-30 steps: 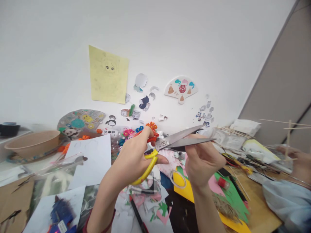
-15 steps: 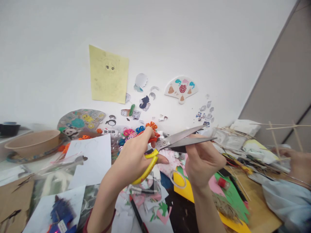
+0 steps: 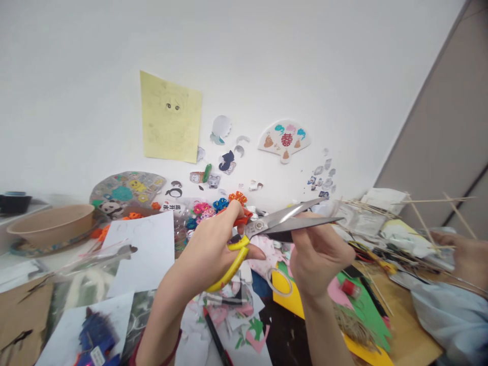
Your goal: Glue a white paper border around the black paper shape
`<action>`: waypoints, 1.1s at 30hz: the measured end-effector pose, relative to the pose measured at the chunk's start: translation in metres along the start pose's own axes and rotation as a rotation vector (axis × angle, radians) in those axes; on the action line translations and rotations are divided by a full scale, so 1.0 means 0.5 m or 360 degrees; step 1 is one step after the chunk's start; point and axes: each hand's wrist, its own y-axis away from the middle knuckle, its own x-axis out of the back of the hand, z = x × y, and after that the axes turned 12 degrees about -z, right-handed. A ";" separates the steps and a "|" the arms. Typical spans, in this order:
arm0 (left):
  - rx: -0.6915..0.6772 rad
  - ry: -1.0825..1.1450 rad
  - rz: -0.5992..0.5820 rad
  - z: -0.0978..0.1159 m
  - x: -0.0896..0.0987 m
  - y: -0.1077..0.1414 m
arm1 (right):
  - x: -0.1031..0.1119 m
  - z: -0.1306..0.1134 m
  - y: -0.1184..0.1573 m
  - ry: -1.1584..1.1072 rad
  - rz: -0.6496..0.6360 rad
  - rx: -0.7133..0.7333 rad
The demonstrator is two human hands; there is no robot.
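Observation:
My left hand (image 3: 219,244) is closed round the yellow handles of a pair of scissors (image 3: 274,221), whose blades point right and stand slightly apart. Something red-orange (image 3: 244,217) shows beside the fingers of that hand. My right hand (image 3: 320,254) is closed just behind and below the blade tips, with thumb and fingers pinched together; what it pinches is hidden by the blades. Below, between the hands, lie a white tape ring (image 3: 280,282) on yellow paper and a heap of paper scraps (image 3: 229,300).
A co-worker's hand (image 3: 467,256) holds thin wooden sticks (image 3: 438,200) at the right. A clay-coloured bowl (image 3: 51,226) stands at the left. White sheets (image 3: 139,249), a dark pen (image 3: 216,338) and green card (image 3: 368,307) lie on the cluttered table before the wall.
The scissor blades have shifted very slightly, with their tips a little to the right. At the right, the co-worker's sticks have tilted and moved.

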 end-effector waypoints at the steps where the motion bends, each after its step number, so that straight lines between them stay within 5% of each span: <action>1: -0.0006 0.0005 -0.0004 0.000 0.000 0.000 | 0.000 0.000 0.000 -0.0002 -0.0001 0.0001; 11: 0.0030 0.0041 -0.0054 0.002 0.003 0.000 | 0.004 0.002 0.000 0.0051 -0.0018 0.0010; 22: 0.0048 0.0002 -0.0043 -0.010 0.020 0.008 | 0.018 -0.008 -0.017 0.0043 -0.0256 0.0122; 33: -0.0127 0.1040 0.0448 0.013 -0.035 -0.027 | 0.024 0.001 -0.014 -0.0080 -0.0470 -0.0404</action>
